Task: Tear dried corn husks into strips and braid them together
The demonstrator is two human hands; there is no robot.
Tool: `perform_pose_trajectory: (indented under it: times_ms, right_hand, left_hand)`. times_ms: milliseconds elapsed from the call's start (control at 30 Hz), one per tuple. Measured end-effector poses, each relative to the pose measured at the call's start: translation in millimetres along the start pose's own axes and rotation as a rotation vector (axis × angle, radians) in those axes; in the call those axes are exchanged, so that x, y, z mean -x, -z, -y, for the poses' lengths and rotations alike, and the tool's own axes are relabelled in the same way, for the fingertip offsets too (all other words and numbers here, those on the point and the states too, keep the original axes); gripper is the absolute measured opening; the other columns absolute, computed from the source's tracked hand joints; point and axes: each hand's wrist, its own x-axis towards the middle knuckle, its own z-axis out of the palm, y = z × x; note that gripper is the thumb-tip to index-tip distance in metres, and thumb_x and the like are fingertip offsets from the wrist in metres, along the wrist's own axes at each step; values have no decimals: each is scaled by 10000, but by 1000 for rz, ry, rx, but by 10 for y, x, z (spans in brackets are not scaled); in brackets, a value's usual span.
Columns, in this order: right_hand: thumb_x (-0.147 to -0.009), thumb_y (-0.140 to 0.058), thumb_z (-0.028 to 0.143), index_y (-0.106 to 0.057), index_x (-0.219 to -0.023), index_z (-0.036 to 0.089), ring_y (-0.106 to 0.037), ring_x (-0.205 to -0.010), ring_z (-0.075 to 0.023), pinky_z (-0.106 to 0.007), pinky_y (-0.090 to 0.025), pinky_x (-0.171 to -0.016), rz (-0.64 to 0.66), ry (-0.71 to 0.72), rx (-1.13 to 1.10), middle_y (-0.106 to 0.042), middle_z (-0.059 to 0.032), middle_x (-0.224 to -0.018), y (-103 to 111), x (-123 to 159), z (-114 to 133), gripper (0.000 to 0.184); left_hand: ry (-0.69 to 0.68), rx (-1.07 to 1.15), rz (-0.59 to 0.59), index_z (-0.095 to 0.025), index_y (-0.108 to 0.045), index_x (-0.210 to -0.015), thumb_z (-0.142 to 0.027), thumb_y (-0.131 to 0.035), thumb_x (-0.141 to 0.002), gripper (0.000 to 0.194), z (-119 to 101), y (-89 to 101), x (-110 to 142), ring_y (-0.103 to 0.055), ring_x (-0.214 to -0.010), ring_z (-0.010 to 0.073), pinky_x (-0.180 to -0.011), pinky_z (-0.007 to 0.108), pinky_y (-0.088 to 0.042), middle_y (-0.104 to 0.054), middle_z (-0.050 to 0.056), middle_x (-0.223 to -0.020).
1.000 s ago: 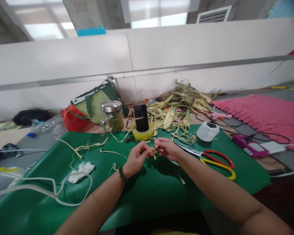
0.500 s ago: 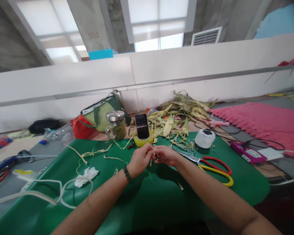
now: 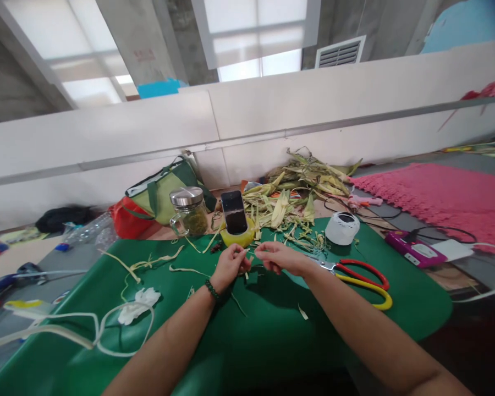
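My left hand [image 3: 230,267], with a dark green bead bracelet on its wrist, is closed on a small pale corn husk strip [image 3: 247,275], whose ends stick out past the fingertips. Just to its right, my right hand [image 3: 279,257] has thumb and forefinger pinched together. Anything between those fingers is too fine to make out. A small gap separates the two hands above the green mat [image 3: 272,341]. Behind them a phone [image 3: 234,213] leans upright in a yellow tape roll [image 3: 237,237]. Scissors [image 3: 365,278] with red and yellow handles lie beside my right forearm.
A heap of corn husks [image 3: 309,176] lies at the back. A lidded glass jar [image 3: 190,214] stands left of the phone, a white thread ball [image 3: 342,228] to the right. Loose husk strips, crumpled white tissue [image 3: 139,306] and a white cable [image 3: 58,330] are at left.
My hands were together on the husk strip and have now drawn slightly apart, the right one moving to the right. The camera view has shifted a little.
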Motion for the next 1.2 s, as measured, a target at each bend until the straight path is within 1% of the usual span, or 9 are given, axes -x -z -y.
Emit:
perform_pose_trajectory:
  times_ms: [67,233,300,367,467,600,900,1033,1200]
  right_hand:
    - [-729,-627,311,-559,-894,178,-377,-361,-61,-170,-309,-381,-69,112,92,-478,85,-468,64,12,33,223]
    - [-789,-544,249,-635,-848,191,-564,-749,-172,-279,-424,-668,-562,593,605,-623,-51,-776,78,58,69,123]
    - [-809,-541,282,-668,-793,198,-574,-773,-188,-282,-406,-689,-457,610,880,-643,-67,-781,-4,98,51,153]
    - [-793,-564,320,-682,-764,205,-585,-703,-196,-277,-381,-635,-283,450,1121,-649,-62,-703,-115,116,8,168]
    - [-809,-533,294,-686,-901,220,-604,-734,-220,-275,-355,-608,-218,303,1308,-666,-85,-805,-256,78,-76,193]
    - [-826,-481,213,-684,-852,194,-593,-708,-194,-260,-335,-578,-217,275,1256,-644,-100,-894,-271,24,-122,205]
    - [-778,-561,240,-641,-627,144,-470,-526,-104,-216,-272,-502,-334,275,934,-584,-4,-554,-165,4,-56,196]
    - [-779,-561,238,-639,-594,145,-469,-515,-97,-213,-286,-496,-356,285,848,-582,3,-542,-189,-64,-87,221]
    - [-758,-565,176,-660,-870,161,-514,-603,-97,-206,-381,-568,-332,411,664,-628,-2,-764,-101,-70,-111,148]
  left_hand:
    - [33,22,14,-164,-484,-672,-434,-689,-666,338,-9,43,0,-601,-456,117,-452,195,-420,-646,-4,-523]
    - [95,83,33,-156,-490,-693,-420,-689,-682,331,-18,79,8,-619,-492,116,-472,186,-428,-651,4,-552]
    - [114,107,28,-157,-485,-701,-416,-682,-694,325,-11,81,-1,-623,-503,113,-475,182,-430,-645,-2,-559]
    - [131,122,26,-156,-483,-703,-414,-677,-699,322,-5,84,-13,-625,-510,110,-477,180,-435,-640,-5,-562]
    - [138,123,34,-150,-499,-695,-411,-684,-691,320,0,84,-20,-619,-512,108,-482,184,-442,-636,1,-562]
    - [107,83,34,-146,-529,-681,-403,-704,-663,312,10,70,-12,-613,-518,118,-515,213,-466,-640,13,-564]
    - [-53,-173,83,-125,-664,-571,-164,-674,-575,41,-26,11,47,-519,-529,107,-543,213,-392,-626,-12,-519]
    - [-129,-394,180,-122,-694,-608,-167,-611,-610,95,-31,9,72,-513,-536,115,-537,218,-376,-638,-5,-536]
    - [-118,-354,159,-112,-640,-614,-281,-579,-676,190,-23,26,47,-509,-526,112,-529,220,-385,-630,22,-566]
